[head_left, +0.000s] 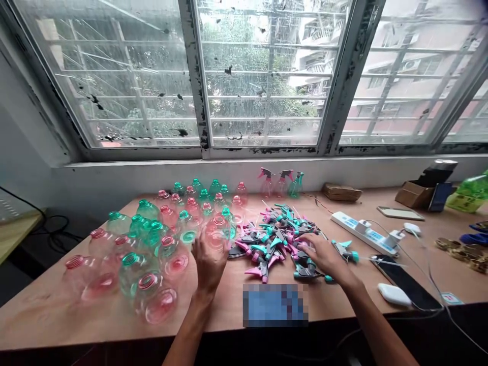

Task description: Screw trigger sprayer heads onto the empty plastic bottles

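Observation:
My left hand is closed around a clear pink plastic bottle, which stands upright with its uncapped neck on top. To the right lies a heap of trigger spray heads in pink, teal and dark grey, some with thin tubes. My right hand reaches over the right side of this heap, fingers stretched out and apart, their tips at the spray heads. A teal and grey spray head with a tube lies just beyond that hand. Many open pink and green bottles fill the left of the table.
Three bottles with spray heads fitted stand by the wall. On the right are a power strip with plugs and cables, a black phone, a white case and a cardboard box. A blurred blue rectangle lies at the front.

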